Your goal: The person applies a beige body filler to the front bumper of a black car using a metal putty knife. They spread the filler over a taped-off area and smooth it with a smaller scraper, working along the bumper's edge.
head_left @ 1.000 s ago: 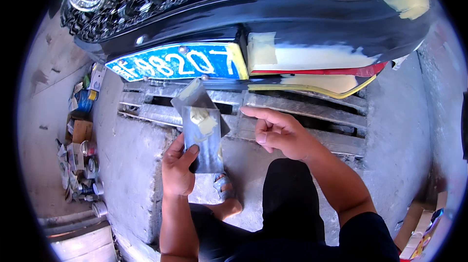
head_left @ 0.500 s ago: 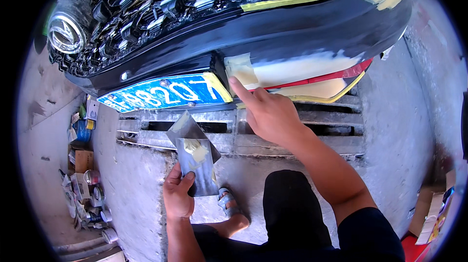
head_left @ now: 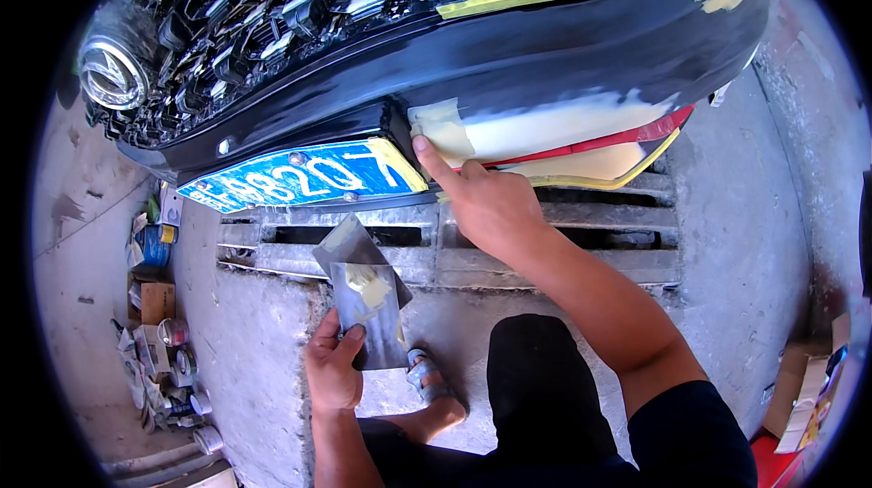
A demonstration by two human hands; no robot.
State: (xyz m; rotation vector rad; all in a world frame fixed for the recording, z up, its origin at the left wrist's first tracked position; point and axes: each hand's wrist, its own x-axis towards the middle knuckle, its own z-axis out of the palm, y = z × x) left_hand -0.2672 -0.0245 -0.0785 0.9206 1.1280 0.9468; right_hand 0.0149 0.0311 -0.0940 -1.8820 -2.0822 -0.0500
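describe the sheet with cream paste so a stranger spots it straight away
Below the dark car bumper, find the left hand. It holds a grey front sheet overlapping a tilted back sheet. Only the front one bears a thick cream blob near its top.

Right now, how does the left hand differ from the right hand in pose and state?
The left hand grips two overlapping flat plates; the right hand holds nothing visible. The left hand sits lower in the picture; the right hand is up at the bumper, index finger extended. Both hands are bare.
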